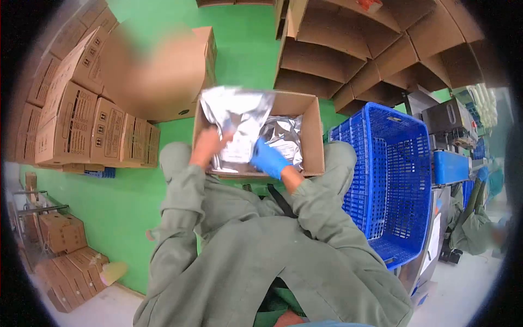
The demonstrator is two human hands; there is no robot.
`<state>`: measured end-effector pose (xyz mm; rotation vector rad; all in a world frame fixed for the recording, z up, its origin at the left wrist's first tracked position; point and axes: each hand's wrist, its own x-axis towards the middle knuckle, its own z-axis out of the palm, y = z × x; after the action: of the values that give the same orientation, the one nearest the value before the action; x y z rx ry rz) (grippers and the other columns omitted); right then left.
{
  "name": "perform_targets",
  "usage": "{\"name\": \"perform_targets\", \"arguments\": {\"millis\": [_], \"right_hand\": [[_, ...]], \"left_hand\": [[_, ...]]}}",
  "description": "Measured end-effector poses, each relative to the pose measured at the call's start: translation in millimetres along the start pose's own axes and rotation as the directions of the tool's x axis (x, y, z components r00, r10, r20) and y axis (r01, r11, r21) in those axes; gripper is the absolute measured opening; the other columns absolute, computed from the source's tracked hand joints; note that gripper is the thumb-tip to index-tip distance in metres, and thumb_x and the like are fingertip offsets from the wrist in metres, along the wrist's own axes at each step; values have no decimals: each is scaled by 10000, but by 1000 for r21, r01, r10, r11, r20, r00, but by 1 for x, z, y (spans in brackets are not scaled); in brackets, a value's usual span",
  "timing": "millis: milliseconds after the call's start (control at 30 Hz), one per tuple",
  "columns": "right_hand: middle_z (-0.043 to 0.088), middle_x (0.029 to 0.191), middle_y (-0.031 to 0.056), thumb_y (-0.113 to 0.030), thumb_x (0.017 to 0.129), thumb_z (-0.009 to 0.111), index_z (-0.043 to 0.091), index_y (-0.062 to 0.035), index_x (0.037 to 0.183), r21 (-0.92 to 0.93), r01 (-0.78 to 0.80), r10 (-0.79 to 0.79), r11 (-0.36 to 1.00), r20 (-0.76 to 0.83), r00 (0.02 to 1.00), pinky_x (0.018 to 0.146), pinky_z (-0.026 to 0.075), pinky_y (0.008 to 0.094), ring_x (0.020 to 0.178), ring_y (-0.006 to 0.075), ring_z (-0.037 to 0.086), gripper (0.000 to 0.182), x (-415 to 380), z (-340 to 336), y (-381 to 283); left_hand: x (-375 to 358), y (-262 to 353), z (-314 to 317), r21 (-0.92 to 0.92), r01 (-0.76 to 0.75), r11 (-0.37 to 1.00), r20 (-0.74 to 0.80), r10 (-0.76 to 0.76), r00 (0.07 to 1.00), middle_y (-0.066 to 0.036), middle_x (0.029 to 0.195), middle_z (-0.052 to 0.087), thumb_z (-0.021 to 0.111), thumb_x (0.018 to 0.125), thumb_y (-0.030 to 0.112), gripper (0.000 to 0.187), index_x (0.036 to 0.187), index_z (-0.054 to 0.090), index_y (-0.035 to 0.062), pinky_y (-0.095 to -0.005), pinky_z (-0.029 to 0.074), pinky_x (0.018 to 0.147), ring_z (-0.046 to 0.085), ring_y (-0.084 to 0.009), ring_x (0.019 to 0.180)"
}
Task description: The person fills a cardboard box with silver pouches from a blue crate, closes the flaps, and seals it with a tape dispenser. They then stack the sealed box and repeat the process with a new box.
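A large silver pouch [237, 111] with a pale label leans over the left half of an open cardboard box [313, 125] between the person's knees. More silver pouches [286, 136] lie inside the box on the right. My left hand [208, 146], without a visible glove, is at the pouch's left side; its fingers are smeared by motion, so their grip is unclear. My right hand [269, 159], in a blue glove, has its fingers closed on the pouch's lower right edge.
An empty blue basket [395, 185] stands at the right. Stacked closed cartons [71, 128] are on the left, open cartons [327, 54] at the upper right. Another person in green clothing [473, 231] is at the far right, near a machine [452, 122].
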<state>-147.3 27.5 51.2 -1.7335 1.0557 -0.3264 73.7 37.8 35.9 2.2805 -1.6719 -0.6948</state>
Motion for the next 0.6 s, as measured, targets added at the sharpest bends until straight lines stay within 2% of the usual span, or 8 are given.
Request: {"name": "perform_targets", "arguments": {"millis": [33,67,133,200,300,367,467,600], "right_hand": [[669,1036,221,-333,853,650,508,0,1313,-519,161,72,839,401,913,824,518,387,909,349,663,585,20,21,58],[669,1036,221,-333,853,650,508,0,1313,-524,153,74,838,387,919,824,518,387,909,349,663,585,19,15,50],[665,1020,180,-327,911,570,558,-28,1275,56,-84,76,995,133,988,751,524,375,860,247,668,471,-1,-1,9],[686,940,217,-380,891,544,614,-22,1200,275,-131,118,952,64,991,822,510,448,877,377,661,478,-14,-14,-5],[681,929,186,-383,918,503,655,-88,1068,-379,82,-63,922,62,996,773,506,479,853,385,646,365,-31,-22,9],[678,928,189,-386,921,503,654,-85,1040,-465,74,-14,882,131,991,767,506,477,855,382,645,357,-47,-29,9],[674,932,195,-387,932,498,655,-81,1000,-480,96,-29,872,144,989,755,506,477,854,382,640,350,-88,-54,9],[681,950,180,-340,937,531,663,-78,1063,-389,86,-70,917,55,996,778,519,430,864,346,659,319,-128,-110,2]], "left_hand": [[-7,-31,45,192,-150,970,164,119,979,-270,1018,665,694,795,411,521,1008,662,-63,-456,540,776,665,-376,943],[-4,-43,70,347,-320,882,330,204,922,-248,1026,670,682,812,327,439,1034,653,-50,-453,545,785,666,-362,953],[-2,12,41,382,-261,887,211,191,959,-217,1036,668,671,812,264,418,1104,613,-29,-460,544,792,662,-357,963],[4,37,45,470,-292,833,43,309,950,-150,1030,658,652,818,179,501,1265,480,35,-497,539,792,643,-352,995],[14,56,55,385,-467,796,272,385,882,-145,1175,620,701,796,215,653,1359,413,55,-497,534,809,629,-342,1048],[27,7,119,672,-623,400,206,707,677,-146,1299,556,757,755,234,813,1440,343,90,-493,536,809,619,-340,1077],[24,54,33,582,-550,599,621,110,776,-139,1375,500,802,705,269,959,1491,271,125,-478,535,805,618,-319,1092],[32,2,43,561,-573,598,549,249,798,-141,1323,543,797,708,289,955,1492,271,141,-459,535,779,630,-304,1070]]}}
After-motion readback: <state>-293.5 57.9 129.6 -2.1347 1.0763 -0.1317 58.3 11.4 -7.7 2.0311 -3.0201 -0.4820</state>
